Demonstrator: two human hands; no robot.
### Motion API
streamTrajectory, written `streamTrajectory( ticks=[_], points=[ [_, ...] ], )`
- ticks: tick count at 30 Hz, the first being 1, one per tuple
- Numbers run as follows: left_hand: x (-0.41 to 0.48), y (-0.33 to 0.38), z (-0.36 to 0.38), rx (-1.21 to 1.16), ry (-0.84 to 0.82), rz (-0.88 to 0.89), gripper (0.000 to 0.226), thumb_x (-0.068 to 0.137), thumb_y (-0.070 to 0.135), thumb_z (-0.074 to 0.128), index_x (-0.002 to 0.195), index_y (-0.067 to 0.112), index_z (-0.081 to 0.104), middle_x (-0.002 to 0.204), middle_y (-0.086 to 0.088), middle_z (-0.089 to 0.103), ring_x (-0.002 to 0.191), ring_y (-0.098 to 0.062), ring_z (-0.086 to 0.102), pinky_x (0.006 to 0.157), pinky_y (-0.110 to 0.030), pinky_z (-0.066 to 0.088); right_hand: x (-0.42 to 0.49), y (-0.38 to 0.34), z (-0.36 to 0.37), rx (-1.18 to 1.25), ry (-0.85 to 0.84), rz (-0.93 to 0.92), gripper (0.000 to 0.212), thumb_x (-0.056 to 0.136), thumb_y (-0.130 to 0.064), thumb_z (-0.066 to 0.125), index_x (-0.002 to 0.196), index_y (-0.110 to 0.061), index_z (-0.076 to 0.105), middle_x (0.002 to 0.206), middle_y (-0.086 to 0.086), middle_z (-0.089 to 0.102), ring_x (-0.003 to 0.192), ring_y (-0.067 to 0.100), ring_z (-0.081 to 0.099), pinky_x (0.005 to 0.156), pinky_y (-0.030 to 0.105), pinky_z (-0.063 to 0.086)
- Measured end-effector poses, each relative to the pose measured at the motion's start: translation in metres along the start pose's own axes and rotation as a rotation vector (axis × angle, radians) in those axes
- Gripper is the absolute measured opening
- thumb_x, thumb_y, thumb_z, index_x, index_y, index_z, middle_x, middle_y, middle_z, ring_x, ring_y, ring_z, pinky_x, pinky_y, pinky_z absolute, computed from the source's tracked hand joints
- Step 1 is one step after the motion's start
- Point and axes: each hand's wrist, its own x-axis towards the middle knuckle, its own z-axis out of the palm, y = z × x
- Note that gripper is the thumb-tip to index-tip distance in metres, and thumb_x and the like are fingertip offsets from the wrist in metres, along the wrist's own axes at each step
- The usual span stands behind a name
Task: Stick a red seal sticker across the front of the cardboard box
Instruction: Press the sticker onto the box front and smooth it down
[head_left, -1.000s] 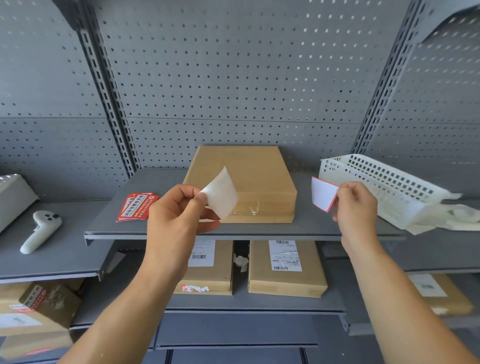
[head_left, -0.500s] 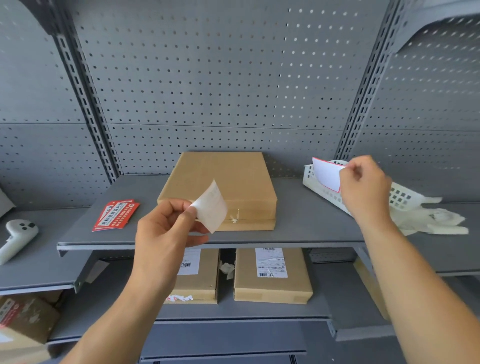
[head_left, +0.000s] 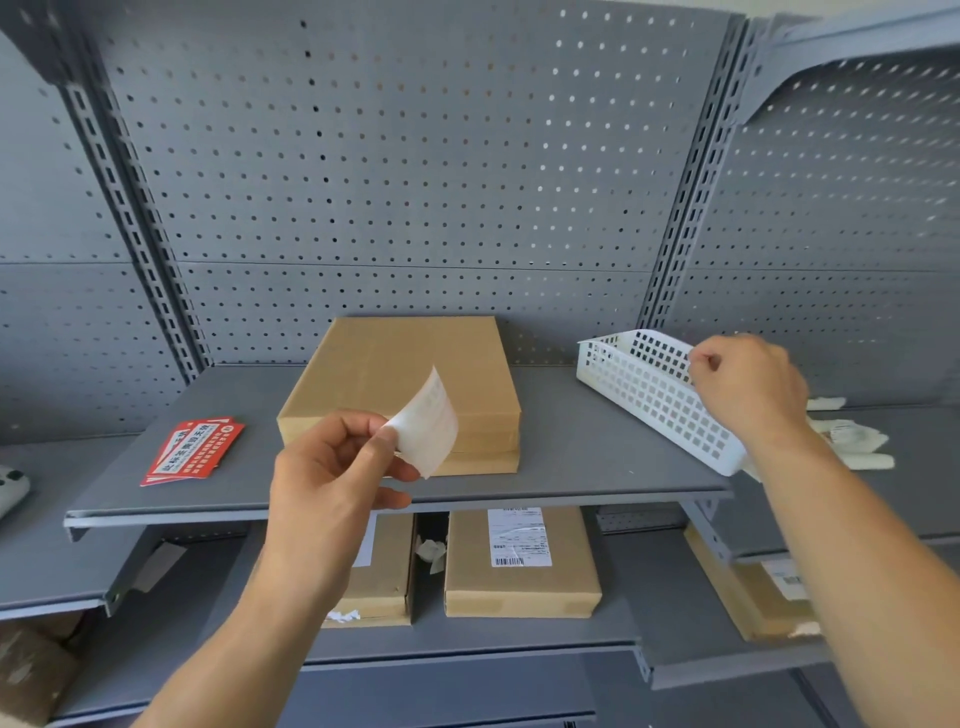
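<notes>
A flat cardboard box (head_left: 410, 374) lies on the grey shelf (head_left: 597, 457), its front edge facing me. My left hand (head_left: 332, 467) pinches a peeled sticker (head_left: 428, 421) by one corner, just in front of the box's front left. Its white side faces me, with faint print showing through. My right hand (head_left: 748, 384) is over the far rim of a white perforated basket (head_left: 649, 395), with fingers curled together. The red-edged white sheet it held is out of sight. A stack of red seal stickers (head_left: 195, 449) lies on the shelf left of the box.
Crumpled white papers (head_left: 852, 441) lie right of the basket. Several labelled cardboard boxes (head_left: 519, 587) sit on the shelf below. A white controller (head_left: 10, 486) rests at the far left edge. A perforated grey panel backs the shelf.
My right hand carried the red-edged sheet right to the basket, and the sheet is no longer visible. My left hand kept its sticker in front of the box. My view shifted right.
</notes>
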Motion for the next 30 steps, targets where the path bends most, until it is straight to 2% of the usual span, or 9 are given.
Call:
streamTrajectory(
  ticks=[3, 5, 10, 14, 18, 30],
  points=[
    [0.000, 0.001, 0.003, -0.009, 0.001, 0.006, 0.015, 0.101, 0.004, 0.059, 0.090, 0.004, 0.068, 0.072, -0.007, 0.074, 0.066, -0.016, 0.072, 0.051, -0.023, 0.054, -0.004, -0.003, -0.004, -0.021, 0.036, -0.015, 0.025, 0.099, -0.025, 0.053, 0.104, -0.027, 0.078, 0.103, 0.009, 0.074, 0.083, 0.029, 0.055, 0.065, 0.034, 0.042],
    [0.000, 0.001, 0.004, -0.018, 0.001, 0.010, 0.015, 0.100, 0.003, 0.058, 0.089, 0.003, 0.068, 0.072, -0.006, 0.073, 0.065, -0.015, 0.072, 0.051, -0.022, 0.054, -0.006, -0.005, -0.008, -0.044, 0.029, -0.010, 0.026, 0.101, -0.029, 0.052, 0.111, -0.027, 0.076, 0.104, 0.009, 0.076, 0.087, 0.033, 0.062, 0.066, 0.034, 0.043],
    [0.000, 0.002, 0.003, -0.024, -0.010, 0.010, 0.016, 0.100, 0.003, 0.059, 0.088, 0.004, 0.069, 0.072, -0.006, 0.074, 0.065, -0.015, 0.071, 0.051, -0.023, 0.054, -0.017, -0.013, -0.010, -0.126, -0.117, 0.002, 0.026, 0.098, -0.043, 0.062, 0.116, -0.029, 0.074, 0.107, 0.002, 0.079, 0.095, 0.033, 0.069, 0.069, 0.033, 0.050],
    [0.000, 0.002, 0.002, -0.026, -0.016, 0.011, 0.016, 0.100, 0.003, 0.059, 0.087, 0.005, 0.069, 0.071, -0.007, 0.073, 0.065, -0.016, 0.071, 0.052, -0.023, 0.053, -0.021, -0.019, -0.007, -0.118, -0.142, -0.010, 0.026, 0.097, -0.033, 0.066, 0.121, -0.026, 0.073, 0.114, -0.001, 0.078, 0.105, 0.030, 0.069, 0.073, 0.036, 0.055],
    [0.001, 0.003, 0.000, -0.017, -0.013, 0.012, 0.016, 0.100, 0.003, 0.059, 0.087, 0.005, 0.069, 0.072, -0.008, 0.074, 0.066, -0.016, 0.071, 0.052, -0.024, 0.054, -0.027, -0.027, -0.005, -0.080, -0.080, -0.059, 0.019, 0.098, -0.027, 0.067, 0.115, -0.024, 0.075, 0.109, 0.001, 0.080, 0.101, 0.030, 0.071, 0.073, 0.035, 0.056],
    [-0.004, 0.006, -0.008, -0.019, -0.025, 0.034, 0.016, 0.099, 0.004, 0.060, 0.087, 0.007, 0.070, 0.071, -0.008, 0.074, 0.067, -0.017, 0.072, 0.052, -0.023, 0.054, -0.045, -0.091, 0.013, -0.115, -0.063, -0.219, 0.018, 0.096, -0.029, 0.068, 0.111, -0.021, 0.073, 0.100, 0.005, 0.077, 0.093, 0.034, 0.071, 0.071, 0.039, 0.059]
  ],
)
